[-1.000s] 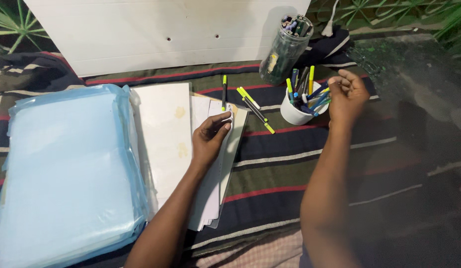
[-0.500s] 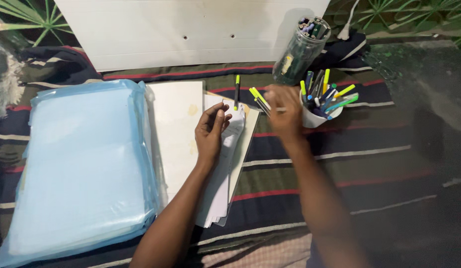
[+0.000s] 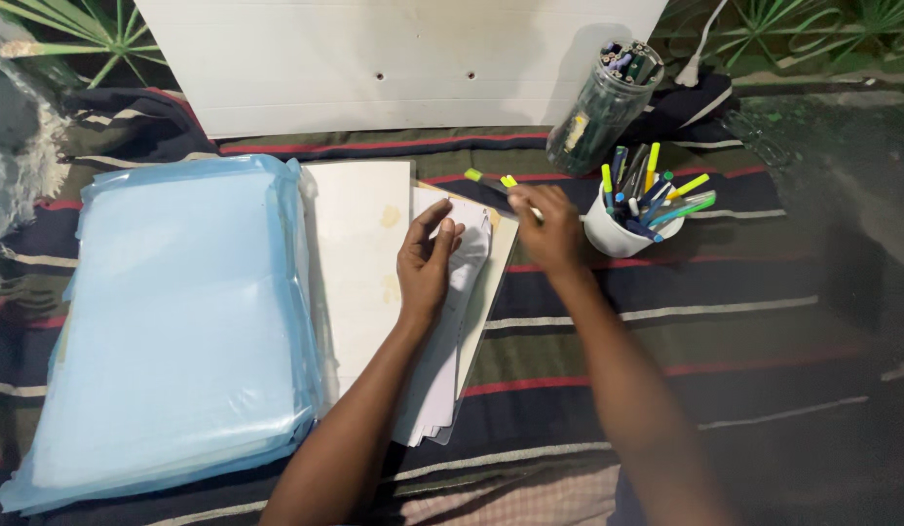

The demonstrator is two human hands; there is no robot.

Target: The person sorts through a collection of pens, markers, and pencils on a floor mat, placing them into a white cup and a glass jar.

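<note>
since the earlier frames the right hand has left the white cup and come across to the loose pens, where its fingers are now curled over them; only their yellow-green tips show past the knuckles, and i cannot tell how many it has hold of.

at the far left a thick stack of sheets in pale blue plastic wrap lies on the striped blanket. just beside it is a white stained sheet, and next to that a thinner pile of papers. the left hand rests flat on this pile, fingers held loosely together and nearly straight, gripping nothing.

right of the right hand stands the white cup full of coloured pens, and behind it a clear jar with more pens, leaning against a white board.
</note>
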